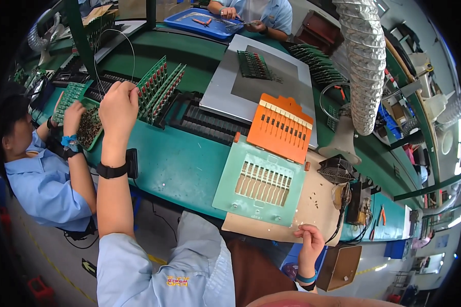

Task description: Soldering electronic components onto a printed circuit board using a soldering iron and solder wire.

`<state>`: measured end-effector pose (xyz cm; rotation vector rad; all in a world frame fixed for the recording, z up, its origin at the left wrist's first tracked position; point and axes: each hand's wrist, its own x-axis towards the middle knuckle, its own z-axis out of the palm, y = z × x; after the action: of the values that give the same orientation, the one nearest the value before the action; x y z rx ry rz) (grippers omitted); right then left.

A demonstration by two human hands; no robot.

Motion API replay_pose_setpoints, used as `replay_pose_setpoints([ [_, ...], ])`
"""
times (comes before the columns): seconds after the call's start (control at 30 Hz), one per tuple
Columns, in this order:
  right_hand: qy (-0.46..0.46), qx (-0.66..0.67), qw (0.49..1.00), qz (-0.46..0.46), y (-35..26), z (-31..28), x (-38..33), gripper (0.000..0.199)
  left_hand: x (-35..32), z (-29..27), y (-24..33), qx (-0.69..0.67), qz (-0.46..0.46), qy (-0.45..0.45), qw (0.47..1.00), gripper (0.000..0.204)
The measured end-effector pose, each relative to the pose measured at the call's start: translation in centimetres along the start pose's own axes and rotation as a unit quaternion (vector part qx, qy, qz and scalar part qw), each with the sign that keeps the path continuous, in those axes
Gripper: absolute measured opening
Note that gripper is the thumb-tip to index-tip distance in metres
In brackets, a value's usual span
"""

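Note:
My left hand [119, 110] is raised at the left, fingers closed, beside several upright green circuit boards [159, 89] standing in a black rack. A thin wire loop [133, 51] arches above it; whether the fingers hold the wire, a board or anything else is hidden. Low at the right, my right hand [311, 245] has its fingers curled together near the front corner of a pale green slotted fixture [223, 189]; anything in the pinch is too small to name. The fixture's orange lid [279, 128] lies folded back. Long narrow slots fill its window.
Brown paper [261, 229] lies under the fixture, with small dark bits on it. To the right are a small fan [337, 170] and a silver duct [361, 61]. A grey plate [225, 77] carries another board [254, 65]. Co-workers sit at the left and far side.

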<state>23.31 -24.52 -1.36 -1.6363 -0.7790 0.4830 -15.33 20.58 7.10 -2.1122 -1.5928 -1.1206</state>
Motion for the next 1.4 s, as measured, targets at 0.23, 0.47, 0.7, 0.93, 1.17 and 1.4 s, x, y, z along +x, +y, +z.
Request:
replay_pose_setpoints([
  [0.23, -0.104, -0.064, 0.991, -0.062, -0.9, -0.2, 1.1, 0.017, 1.5, -4.4, 2.1, -0.056, 0.046, 0.116, 0.991, 0.004],
  [0.47, -0.163, -0.094, 0.977, -0.104, -3.5, -0.7, 2.0, 0.017, -3.6, -13.0, 8.7, -0.115, 0.209, 0.192, 0.952, 0.013],
  [0.7, -0.21, -0.011, 0.976, -0.059, -8.2, 0.6, 2.4, 0.019, -9.7, -14.6, 15.1, -0.239, 0.372, 0.126, 0.888, 0.031],
  [0.93, -0.23, 0.19, 0.953, 0.039, -11.0, 2.1, 4.1, 0.045, -13.3, -11.5, 17.3, -0.307, 0.458, 0.131, 0.824, 0.026],
  [1.17, -0.252, 0.19, 0.94, 0.127, -9.5, 1.7, 4.4, 0.035, -14.3, -9.0, 18.5, -0.301, 0.509, 0.1, 0.8, 0.028],
  [1.4, -0.231, 0.248, 0.921, 0.193, -5.9, 2.1, 5.3, 0.022, -14.9, -7.0, 18.0, -0.299, 0.448, -0.029, 0.842, 0.014],
])
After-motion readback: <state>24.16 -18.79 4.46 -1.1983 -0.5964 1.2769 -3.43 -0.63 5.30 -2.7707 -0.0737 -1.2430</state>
